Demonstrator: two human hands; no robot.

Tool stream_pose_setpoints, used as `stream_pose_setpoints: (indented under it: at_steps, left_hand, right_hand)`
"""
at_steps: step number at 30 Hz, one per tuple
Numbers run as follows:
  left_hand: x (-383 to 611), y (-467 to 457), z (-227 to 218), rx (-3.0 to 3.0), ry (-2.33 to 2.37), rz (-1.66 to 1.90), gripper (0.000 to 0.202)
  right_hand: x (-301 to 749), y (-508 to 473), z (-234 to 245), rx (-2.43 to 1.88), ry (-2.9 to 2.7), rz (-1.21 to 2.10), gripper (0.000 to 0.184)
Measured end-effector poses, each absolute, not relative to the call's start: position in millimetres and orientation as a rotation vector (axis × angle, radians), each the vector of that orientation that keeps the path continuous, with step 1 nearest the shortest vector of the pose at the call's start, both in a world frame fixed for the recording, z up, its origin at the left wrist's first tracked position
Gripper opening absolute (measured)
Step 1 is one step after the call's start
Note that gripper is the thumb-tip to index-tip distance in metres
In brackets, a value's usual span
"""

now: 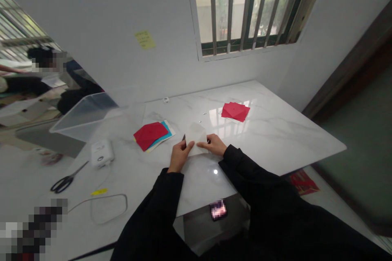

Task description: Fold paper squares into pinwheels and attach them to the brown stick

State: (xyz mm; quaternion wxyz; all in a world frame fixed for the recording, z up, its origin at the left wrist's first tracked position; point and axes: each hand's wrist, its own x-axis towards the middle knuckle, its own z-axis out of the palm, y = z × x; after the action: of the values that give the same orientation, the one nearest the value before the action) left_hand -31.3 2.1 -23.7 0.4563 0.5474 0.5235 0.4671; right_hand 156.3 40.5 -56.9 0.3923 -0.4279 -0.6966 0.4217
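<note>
A folded white sheet of paper [196, 135] lies on the white marble table [275, 130] just in front of me. My left hand [180, 155] pinches its lower left edge with thumb and fingers closed on it. My right hand [215, 144] presses and grips the lower right edge. Both arms are in black sleeves. A stack of coloured paper with a red sheet on top [150, 135] lies to the left of the hands. A small pile of folded red paper [235, 111] sits farther back to the right.
A clear plastic box [87, 114] stands at the left, with a white device [102, 153], its cable and black scissors [65, 180] nearer me. A phone [218, 209] rests on my lap. A mirror at the far left reflects another person. The table's right edge drops to the floor.
</note>
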Motion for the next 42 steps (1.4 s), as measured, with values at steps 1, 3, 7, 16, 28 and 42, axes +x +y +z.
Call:
stream_pose_setpoints:
  at_steps: [1,3,7,16,28,42]
  left_hand:
    - [-31,2,-24,1.346,1.292,1.149,0.038]
    - [-31,2,-24,1.338,1.285,1.149,0.036]
    - [-31,2,-24,1.364,1.282,1.144,0.037]
    - [-31,3,-24,1.476,1.285,1.126,0.034]
    - [-29,1,-19,1.509,1.296,1.172,0.034]
    - [-26,3,-24,1.443,1.282,1.126,0.033]
  right_hand:
    - [156,40,-57,-1.083,-1.765,1.071,0.038]
    - [156,40,-57,-1.078,-1.762,1.069,0.039]
    - [157,41,-56,-1.065,-1.686,1.110,0.040]
    - [159,45,-55,-1.022,-1.323,1.257,0.050]
    - [159,45,-56,-1.010,-1.279,1.217,0.048]
    - [154,36,-43,-0.933,-1.124,1.346,0.045]
